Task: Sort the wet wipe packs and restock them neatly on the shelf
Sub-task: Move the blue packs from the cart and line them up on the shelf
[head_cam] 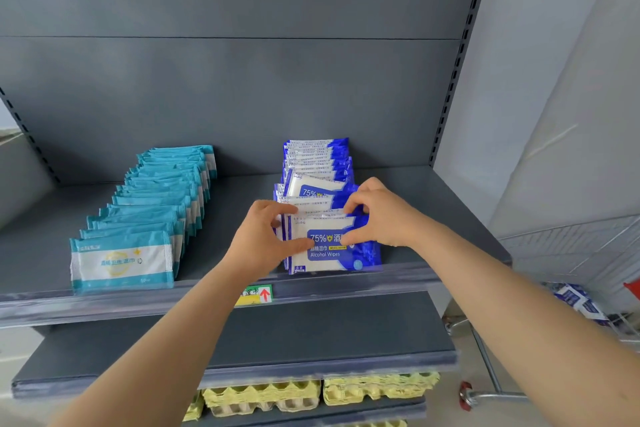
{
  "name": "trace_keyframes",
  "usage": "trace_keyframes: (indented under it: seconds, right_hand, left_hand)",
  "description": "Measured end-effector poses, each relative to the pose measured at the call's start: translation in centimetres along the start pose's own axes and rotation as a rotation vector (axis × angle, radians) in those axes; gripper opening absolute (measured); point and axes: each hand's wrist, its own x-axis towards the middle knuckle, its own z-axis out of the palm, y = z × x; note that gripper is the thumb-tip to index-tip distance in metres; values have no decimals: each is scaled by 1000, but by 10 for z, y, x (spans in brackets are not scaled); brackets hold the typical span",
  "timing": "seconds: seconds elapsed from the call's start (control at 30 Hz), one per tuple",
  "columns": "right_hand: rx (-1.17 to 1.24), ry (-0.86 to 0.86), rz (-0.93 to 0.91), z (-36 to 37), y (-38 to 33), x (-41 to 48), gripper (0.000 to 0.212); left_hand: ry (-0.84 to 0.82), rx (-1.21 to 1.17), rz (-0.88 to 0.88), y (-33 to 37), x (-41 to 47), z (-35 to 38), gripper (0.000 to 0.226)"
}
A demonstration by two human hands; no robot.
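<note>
On the grey shelf (228, 246) stand two rows of wet wipe packs. At the left a row of teal packs (152, 211) runs from the front lip toward the back panel. At the right a row of blue alcohol wipe packs (317, 166) stands upright. My left hand (266, 239) pinches the left edge of the front blue pack (329, 253), thumb on its face. From the other side my right hand (377, 215) grips the same pack's top right corner. The pack stands at the shelf's front lip.
A price tag (256, 295) with a red arrow sits on the shelf lip. Below is a bare grey shelf (277, 333), then yellow egg trays (311, 392). A wire cart (571, 302) at the right holds more blue packs.
</note>
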Motion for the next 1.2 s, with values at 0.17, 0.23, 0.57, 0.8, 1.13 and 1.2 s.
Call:
trace_keyframes:
  seconds: [0.17,0.23,0.57,0.8,1.13,1.2]
  right_hand:
    - [82,8,49,4,5,2,47]
    - [108,53,28,6,3,7,47]
    - [-136,-117,-31,0,-4,26,122]
    - [-256,-248,-37,0,-11,35,112]
    - [385,-199,106,10,17,10,86]
    - [438,-150,91,11,16,9,86]
  left_hand:
    - [-114,-37,-9,-8,-5,7,83]
    - [-130,-91,21,-7,-3,9,83]
    - [-138,-118,-10,-9,1,-4,86]
    - [-327,-173,-52,5,14,-13,127]
    - [-290,-200,-108,5,12,-5,116]
    - [-310,-230,-114,11,13,-1,119]
